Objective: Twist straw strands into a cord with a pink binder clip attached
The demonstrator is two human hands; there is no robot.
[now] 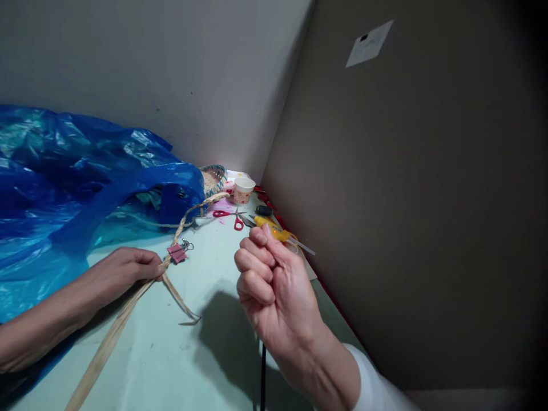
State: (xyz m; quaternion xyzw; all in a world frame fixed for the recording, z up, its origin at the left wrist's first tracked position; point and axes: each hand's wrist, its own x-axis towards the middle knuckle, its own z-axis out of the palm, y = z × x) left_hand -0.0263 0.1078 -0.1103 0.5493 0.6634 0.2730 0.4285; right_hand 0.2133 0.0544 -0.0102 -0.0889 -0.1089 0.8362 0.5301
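My left hand (139,265) pinches a braid of pale dried-leaf strips (178,233) just below a pink binder clip (177,253). From those fingers one long flat strip (107,348) runs to the lower left, and a shorter strip (177,297) with a split end lies to the right. The braid's far end reaches back beside a blue plastic bag. My right hand (276,285) is raised over the table, fingers curled and thumb pressed to the index finger. Whether anything is inside that fist is hidden.
The blue plastic bag (94,177) covers the left side. Farther back are a woven basket (213,180), a paper cup (244,191), red-handled scissors (237,220), a dark thread spool (264,210) and a yellow glue gun (274,228). A wall (406,200) bounds the right of the pale table (158,365).
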